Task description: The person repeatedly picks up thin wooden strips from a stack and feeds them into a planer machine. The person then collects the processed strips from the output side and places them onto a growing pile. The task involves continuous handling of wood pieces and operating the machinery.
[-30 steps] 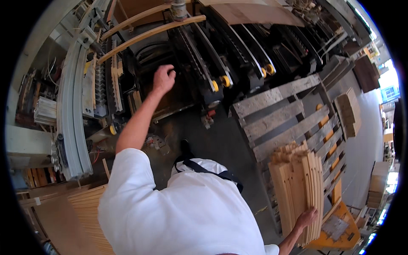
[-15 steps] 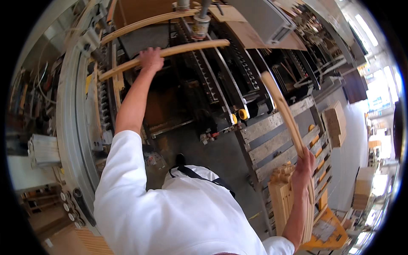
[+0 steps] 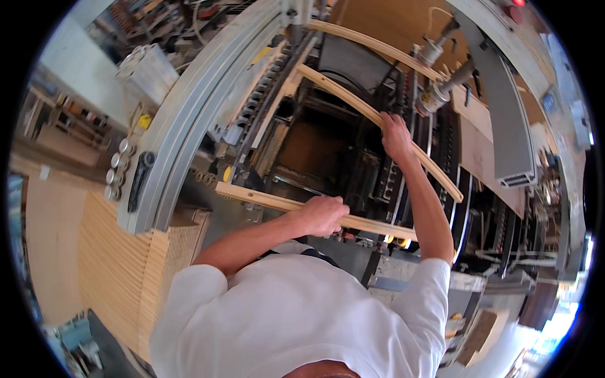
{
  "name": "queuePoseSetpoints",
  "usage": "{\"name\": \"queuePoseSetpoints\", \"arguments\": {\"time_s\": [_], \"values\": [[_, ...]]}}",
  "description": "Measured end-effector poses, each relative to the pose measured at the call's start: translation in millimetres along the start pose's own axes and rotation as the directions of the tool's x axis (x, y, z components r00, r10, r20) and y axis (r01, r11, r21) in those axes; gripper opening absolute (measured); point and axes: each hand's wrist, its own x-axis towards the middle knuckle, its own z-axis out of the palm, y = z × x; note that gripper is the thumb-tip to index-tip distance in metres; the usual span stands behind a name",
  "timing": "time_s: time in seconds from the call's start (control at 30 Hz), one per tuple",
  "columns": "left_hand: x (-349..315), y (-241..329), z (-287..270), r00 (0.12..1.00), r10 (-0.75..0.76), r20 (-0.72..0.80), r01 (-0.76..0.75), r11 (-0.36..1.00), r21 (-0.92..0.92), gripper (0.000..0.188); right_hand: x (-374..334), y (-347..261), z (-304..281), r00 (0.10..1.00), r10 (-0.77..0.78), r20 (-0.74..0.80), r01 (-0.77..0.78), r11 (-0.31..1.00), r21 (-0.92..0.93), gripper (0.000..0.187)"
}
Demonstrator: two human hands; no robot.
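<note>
My left hand [image 3: 321,215] is wrapped round a pale wooden slat [image 3: 261,200] with a small dark hole near its left end. This slat lies crosswise close to my body. Further forward, my right hand [image 3: 397,138] grips a second, slightly curved wooden slat [image 3: 343,94] about its middle. That one slants across the black machine rails [image 3: 403,157]; my fingers cover part of it. Beyond it, a third curved slat [image 3: 372,43] runs along the far side of the machine, touched by neither hand.
Two cylindrical clamp heads [image 3: 433,97] hang over the rails at the right. A grey metal beam [image 3: 214,88] runs along the left. Stacked wooden strips [image 3: 120,258] stand at the lower left, and a wooden pallet [image 3: 454,283] lies at the right.
My view has swung left. My left hand has left the middle slat and holds the near one; my right hand has come from the stack at the right onto the middle slat.
</note>
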Motion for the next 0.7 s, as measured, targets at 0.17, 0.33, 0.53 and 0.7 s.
{"name": "queuePoseSetpoints", "arguments": {"time_s": [0.17, 0.33, 0.53, 0.7], "values": [[-55.9, 12.4, -8.9, 0.977, -0.209, -0.032, 0.208, 0.977, -0.049, 0.028, 80.2, 9.0, 78.4, 0.998, -0.061, -0.024, 0.058, 0.990, -0.128, 0.039], [-128.7, 22.6, 0.6, 0.888, -0.420, -0.188, 0.407, 0.907, -0.104, 0.037, 124.7, 40.9, 87.6, 0.999, -0.005, -0.054, -0.014, 0.941, -0.339, 0.016], [-234.8, 35.6, 11.5, 0.651, -0.714, -0.258, 0.595, 0.691, -0.411, 0.043, 139.1, 51.9, 83.5, 0.996, -0.083, -0.041, 0.060, 0.919, -0.390, 0.019], [-317.2, 37.7, 52.3, 0.278, -0.954, -0.116, 0.704, 0.284, -0.651, 0.039, 148.6, 34.4, 90.9, 0.998, -0.052, -0.038, 0.035, 0.929, -0.368, 0.015]]}}
